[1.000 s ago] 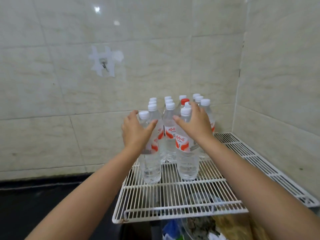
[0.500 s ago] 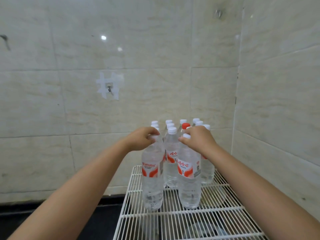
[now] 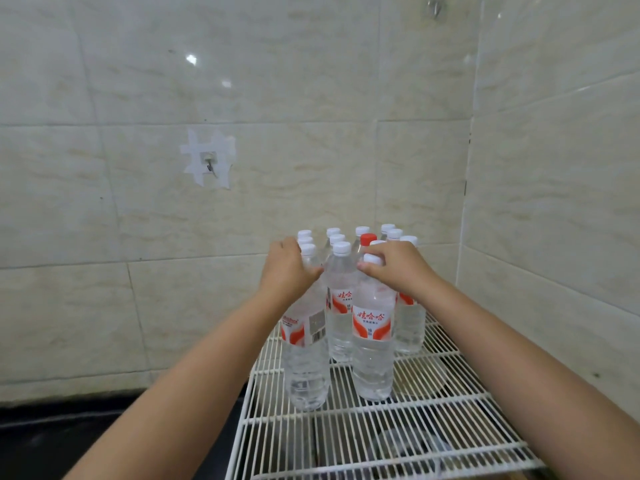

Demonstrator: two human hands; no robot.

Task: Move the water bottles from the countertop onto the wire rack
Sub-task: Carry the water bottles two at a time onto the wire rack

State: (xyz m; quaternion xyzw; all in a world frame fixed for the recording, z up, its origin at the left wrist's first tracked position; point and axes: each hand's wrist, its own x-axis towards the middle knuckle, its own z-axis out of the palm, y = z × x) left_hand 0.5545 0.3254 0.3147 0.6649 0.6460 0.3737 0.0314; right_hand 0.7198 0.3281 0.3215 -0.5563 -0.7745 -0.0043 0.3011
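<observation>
Several clear water bottles with red-and-white labels stand upright in a cluster on the white wire rack (image 3: 381, 445) in the wall corner. My left hand (image 3: 287, 271) grips the neck of the front left bottle (image 3: 306, 358), hiding its cap. My right hand (image 3: 394, 268) holds the neck of the front right bottle (image 3: 373, 348), fingers just under its white cap. Both front bottles rest on the rack. One bottle behind has a red cap (image 3: 367, 239); the others have white caps.
Pale tiled walls close in behind and on the right. A taped hook (image 3: 209, 161) sticks to the back wall. The dark countertop (image 3: 52, 441) lies at the lower left beside the rack. Open wire surface extends in front of the bottles.
Both hands closed onto the necks of the two front bottles. The view tilted upward, so the rack and bottles sit lower in the frame.
</observation>
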